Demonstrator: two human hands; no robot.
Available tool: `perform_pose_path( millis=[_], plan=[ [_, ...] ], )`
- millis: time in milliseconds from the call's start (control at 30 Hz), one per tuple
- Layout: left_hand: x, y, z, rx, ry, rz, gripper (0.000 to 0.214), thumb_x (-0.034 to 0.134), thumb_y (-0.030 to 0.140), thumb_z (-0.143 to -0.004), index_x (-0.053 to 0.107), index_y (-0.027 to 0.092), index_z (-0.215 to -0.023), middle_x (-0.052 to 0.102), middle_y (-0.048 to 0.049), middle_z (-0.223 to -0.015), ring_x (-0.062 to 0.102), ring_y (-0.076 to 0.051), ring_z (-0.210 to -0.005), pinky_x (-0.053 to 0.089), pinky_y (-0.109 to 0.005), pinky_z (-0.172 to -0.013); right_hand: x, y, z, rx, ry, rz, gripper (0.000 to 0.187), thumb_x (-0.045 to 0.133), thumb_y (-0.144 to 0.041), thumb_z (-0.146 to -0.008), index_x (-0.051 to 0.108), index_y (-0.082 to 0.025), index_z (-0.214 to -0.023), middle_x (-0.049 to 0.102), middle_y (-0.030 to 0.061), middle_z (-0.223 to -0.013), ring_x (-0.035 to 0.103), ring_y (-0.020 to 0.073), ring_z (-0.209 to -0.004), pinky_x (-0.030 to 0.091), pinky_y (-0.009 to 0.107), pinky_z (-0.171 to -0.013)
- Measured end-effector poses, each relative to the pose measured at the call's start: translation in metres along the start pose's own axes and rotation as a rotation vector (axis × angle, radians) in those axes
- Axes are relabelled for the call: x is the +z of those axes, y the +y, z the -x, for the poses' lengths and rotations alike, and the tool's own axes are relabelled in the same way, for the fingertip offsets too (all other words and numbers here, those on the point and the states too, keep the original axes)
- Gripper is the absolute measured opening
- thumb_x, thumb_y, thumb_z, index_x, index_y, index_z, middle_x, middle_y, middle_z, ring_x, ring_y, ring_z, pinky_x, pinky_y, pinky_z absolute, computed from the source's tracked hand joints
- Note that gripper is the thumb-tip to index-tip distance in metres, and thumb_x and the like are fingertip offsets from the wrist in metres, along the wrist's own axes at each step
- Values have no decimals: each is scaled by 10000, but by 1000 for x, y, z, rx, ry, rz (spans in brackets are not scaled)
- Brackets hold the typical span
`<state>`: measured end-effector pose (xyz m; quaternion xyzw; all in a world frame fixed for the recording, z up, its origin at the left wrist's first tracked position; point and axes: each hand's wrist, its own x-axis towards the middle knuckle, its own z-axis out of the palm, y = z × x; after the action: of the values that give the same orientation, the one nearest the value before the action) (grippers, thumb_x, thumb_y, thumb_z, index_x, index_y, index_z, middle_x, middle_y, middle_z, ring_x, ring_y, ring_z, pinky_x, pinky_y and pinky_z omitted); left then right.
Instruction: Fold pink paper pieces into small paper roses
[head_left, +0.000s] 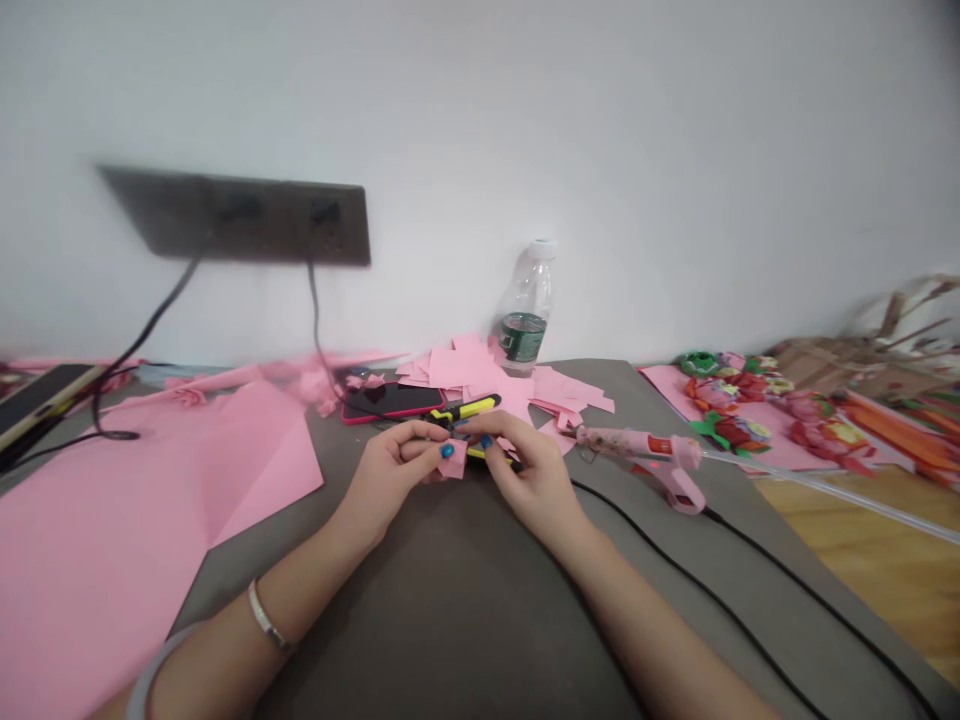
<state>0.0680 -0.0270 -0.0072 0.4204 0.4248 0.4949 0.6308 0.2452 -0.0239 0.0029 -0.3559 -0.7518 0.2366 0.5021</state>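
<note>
My left hand [401,462] pinches a small square of pink paper [454,460] between thumb and fingers, over the middle of the grey table. Close beside it on the right, my right hand [521,458] has its thumb and index finger drawn together near the paper; what they hold, if anything, is too small to tell. Just behind the hands lie pliers [471,408] with yellow and black handles, partly covered by my fingers. A phone in a red case [394,400] lies behind my left hand. Loose pink paper squares [457,368] are scattered behind the pliers.
A pink glue gun [637,445] with a clear glue stick and black cord lies to the right. A plastic bottle [525,310] stands against the wall. Large pink sheets [112,500] cover the left side. Colourful paper flowers [739,430] sit at the right; cords hang from a wall socket panel [262,222].
</note>
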Motion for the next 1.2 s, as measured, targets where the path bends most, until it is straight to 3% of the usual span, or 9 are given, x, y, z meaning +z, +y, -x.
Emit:
perform_pose_path(
  millis=[100, 200, 333, 533, 867, 1000, 1200],
  plan=[
    [1, 0, 0, 1, 15, -13, 265, 820, 346, -679, 700, 158, -824, 732, -8, -670, 657, -124, -623, 524, -226, -647, 3, 2, 0, 157, 40, -93, 142, 504, -217, -913, 640, -207, -952, 684, 70, -914, 660, 179, -789, 544, 299, -689],
    [1, 1, 0, 12, 7, -5, 235, 818, 331, -687, 698, 167, -804, 743, -12, -710, 674, -128, -674, 534, -225, -679, 7, 3, 0, 221, -3, -128, 100, 581, -281, -877, 631, -195, -867, 644, 40, -786, 613, 159, -675, 511, 269, -601],
    [2, 1, 1, 44, -9, -33, 185, 797, 313, -716, 706, 171, -793, 735, -10, -754, 663, -112, -702, 525, -198, -685, 11, 4, 0, 233, -17, -119, 96, 651, -287, -832, 627, -194, -834, 611, 15, -724, 556, 141, -605, 461, 260, -551],
    [2, 4, 1, 69, -17, -105, 155, 770, 304, -737, 703, 167, -767, 690, -1, -707, 637, -118, -688, 506, -205, -674, 8, 5, -1, 265, -32, -123, 118, 659, -293, -837, 662, -191, -778, 645, 33, -750, 580, 155, -633, 450, 267, -548],
    [3, 5, 1, 101, -6, -186, 190, 742, 320, -742, 665, 148, -725, 621, 13, -660, 561, -109, -630, 433, -205, -598, 5, 4, -1, 328, -126, -141, 214, 537, -305, -898, 657, -177, -776, 589, 15, -685, 531, 149, -644, 400, 258, -585],
    [4, 6, 2, 119, -12, -217, 183, 729, 312, -747, 657, 147, -716, 618, 13, -645, 555, -109, -621, 418, -206, -590, 7, 2, 0, 372, -149, -174, 160, 582, -318, -867, 624, -178, -800, 576, 1, -690, 500, 137, -617, 372, 249, -561],
    [4, 5, 1, 156, -70, -230, 137, 712, 286, -762, 655, 161, -759, 624, 18, -692, 559, -110, -658, 427, -206, -621, 7, 0, 0, 328, -168, -159, 165, 534, -303, -891, 578, -185, -785, 528, -13, -673, 458, 130, -605, 345, 247, -557]
  ],
)
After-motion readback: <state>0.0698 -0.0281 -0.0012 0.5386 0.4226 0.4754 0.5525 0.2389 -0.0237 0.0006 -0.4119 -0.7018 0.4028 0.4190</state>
